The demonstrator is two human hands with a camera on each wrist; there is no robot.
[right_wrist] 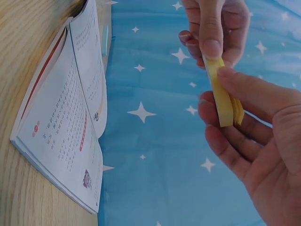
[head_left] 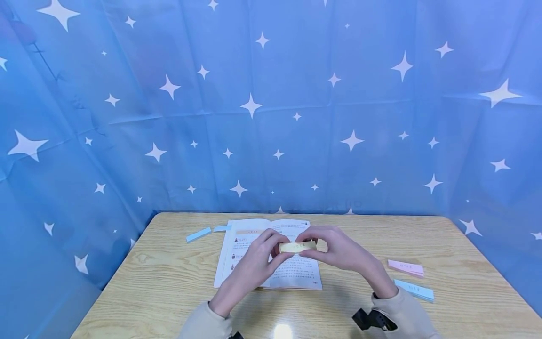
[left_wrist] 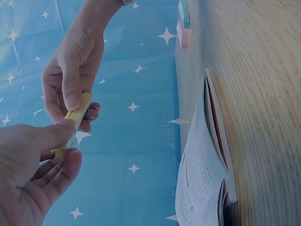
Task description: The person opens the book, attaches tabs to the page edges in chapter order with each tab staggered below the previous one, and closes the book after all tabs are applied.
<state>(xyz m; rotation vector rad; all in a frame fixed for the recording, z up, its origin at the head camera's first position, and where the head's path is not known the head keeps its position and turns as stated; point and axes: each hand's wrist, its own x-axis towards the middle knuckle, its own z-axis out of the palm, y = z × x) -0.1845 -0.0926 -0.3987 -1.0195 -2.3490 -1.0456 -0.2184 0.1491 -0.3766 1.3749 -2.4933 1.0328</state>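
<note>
Above an open book [head_left: 292, 273], both hands pinch one narrow yellow pad of sticky notes [head_left: 298, 246] between thumbs and fingers. My left hand [head_left: 264, 254] grips one end and my right hand [head_left: 336, 247] the other. Handwriting runs along the face of the pad in the head view, too small to read. From the right wrist, the loose end of the yellow pad [right_wrist: 222, 101] shows its sheets slightly fanned. Stuck across the top of the book's left page is a tan paper strip [head_left: 250, 231]. A light blue strip [head_left: 222, 228] juts from that page's outer edge.
A blue sticky-note pad [head_left: 198, 235] lies on the wooden table [head_left: 169, 278] left of the book. To the right are a pink pad [head_left: 405, 268] and another blue pad [head_left: 414, 290], near the right forearm. A blue star-patterned curtain [head_left: 292, 136] hangs behind the table.
</note>
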